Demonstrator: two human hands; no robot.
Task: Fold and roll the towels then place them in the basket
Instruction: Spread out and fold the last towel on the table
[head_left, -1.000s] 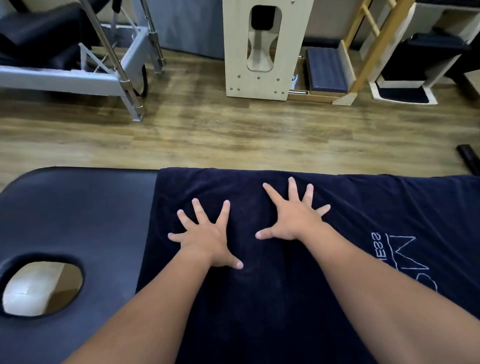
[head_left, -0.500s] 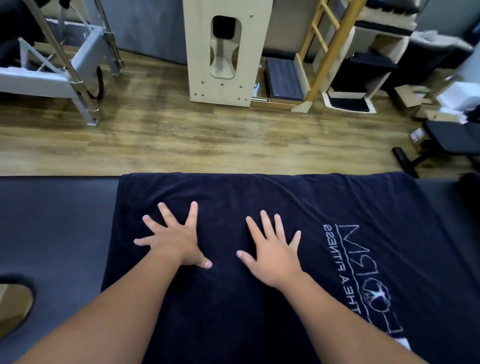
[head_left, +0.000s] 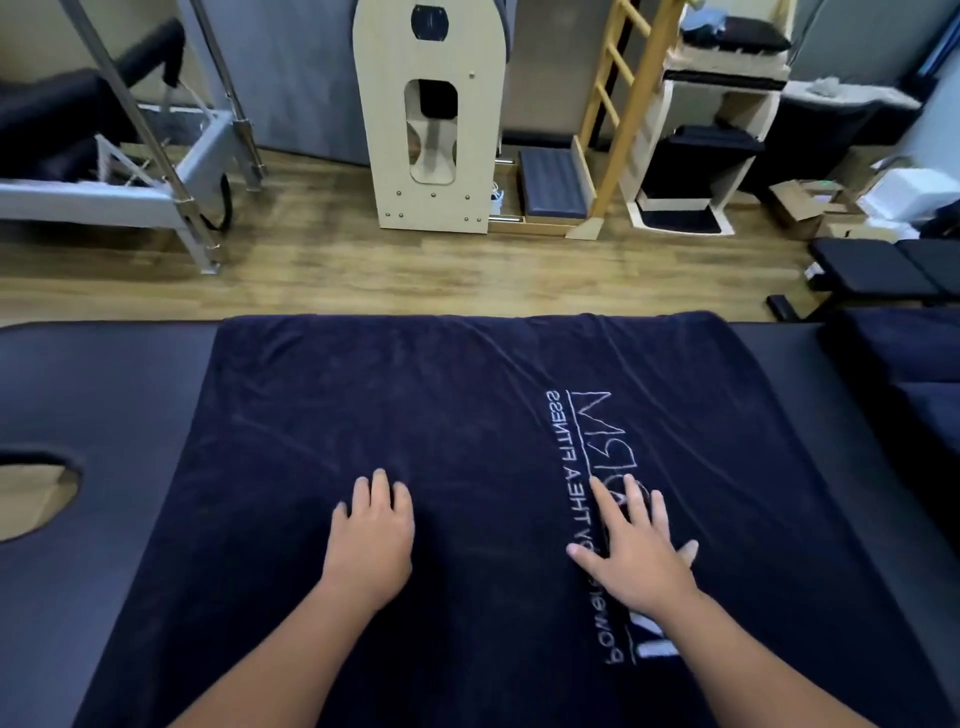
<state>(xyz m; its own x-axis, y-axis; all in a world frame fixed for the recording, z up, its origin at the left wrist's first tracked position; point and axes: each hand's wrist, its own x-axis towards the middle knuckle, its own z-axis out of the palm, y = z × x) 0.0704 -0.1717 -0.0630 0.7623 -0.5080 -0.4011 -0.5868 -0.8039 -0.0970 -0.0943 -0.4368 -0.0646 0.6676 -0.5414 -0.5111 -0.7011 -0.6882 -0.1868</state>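
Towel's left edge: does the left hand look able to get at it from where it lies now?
Probably yes. The left hand lies flat on the towel, and only bare cloth separates it from that edge, which lies exposed on the table.

Single head-worn wide-angle view, looking forward and down, close over the padded table (head_left: 104, 415), wooden floor (head_left: 363, 270) beyond

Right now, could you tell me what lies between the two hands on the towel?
Only bare dark towel: the head view shows nothing between the left hand and the right hand, whose fingers cover part of the white lettering.
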